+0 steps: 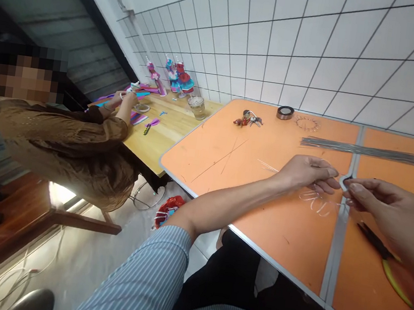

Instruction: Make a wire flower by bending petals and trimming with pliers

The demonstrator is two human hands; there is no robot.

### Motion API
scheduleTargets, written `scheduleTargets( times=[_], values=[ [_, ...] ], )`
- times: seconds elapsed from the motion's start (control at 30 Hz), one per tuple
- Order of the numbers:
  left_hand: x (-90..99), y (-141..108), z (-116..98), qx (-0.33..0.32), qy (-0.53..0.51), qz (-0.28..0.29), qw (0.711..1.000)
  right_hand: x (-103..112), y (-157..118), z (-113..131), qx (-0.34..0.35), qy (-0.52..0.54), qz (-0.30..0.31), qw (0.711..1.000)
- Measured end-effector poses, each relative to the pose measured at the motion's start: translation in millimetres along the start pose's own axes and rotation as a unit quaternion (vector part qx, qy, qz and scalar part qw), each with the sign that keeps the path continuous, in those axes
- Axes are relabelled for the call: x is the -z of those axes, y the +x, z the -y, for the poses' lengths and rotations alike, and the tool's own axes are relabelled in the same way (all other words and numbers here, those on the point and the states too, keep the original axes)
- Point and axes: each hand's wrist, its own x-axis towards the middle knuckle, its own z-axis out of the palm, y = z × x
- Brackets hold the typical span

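Over the orange table, my right hand pinches a small white curved piece between thumb and fingers. Close beside it on the left is my left hand, its fingers curled together at the piece's edge. Whatever those fingertips hold is too small to make out. Below my left hand lie several clear loops. Pliers with yellow-green handles rest near my right hand, partly blurred. Beyond both hands lies a bundle of thin grey wires.
The orange table has a metal-edged seam. On it are a tape roll, a ring of clear loops, keys and loose wires. At left, a person works at a wooden table with a glass and dolls.
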Motion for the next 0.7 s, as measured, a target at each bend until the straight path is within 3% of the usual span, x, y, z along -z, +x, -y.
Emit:
scheduleTargets(
  times=[0.1, 0.33, 0.57, 0.7],
  values=[
    [5.3, 3.7, 1.3, 0.001, -0.004, 0.003, 1.0, 0.7, -2.1, 11.5, -0.063, 0.079, 0.031, 0.994],
    [11.8, 3.4, 4.5, 0.01, 0.021, -0.01, 1.0, -4.5, -9.2, 20.0, -0.036, 0.15, 0.046, 0.987],
    [13.9, 1.0, 4.5, -0.018, 0.001, -0.05, 0.999, -9.3, 0.8, 10.9, -0.059, 0.333, 0.074, 0.938],
    [13.8, -1.1, 3.8, -0.022, -0.005, -0.044, 0.999, -10.8, 3.4, 4.6, -0.053, 0.343, 0.082, 0.934]
  ],
)
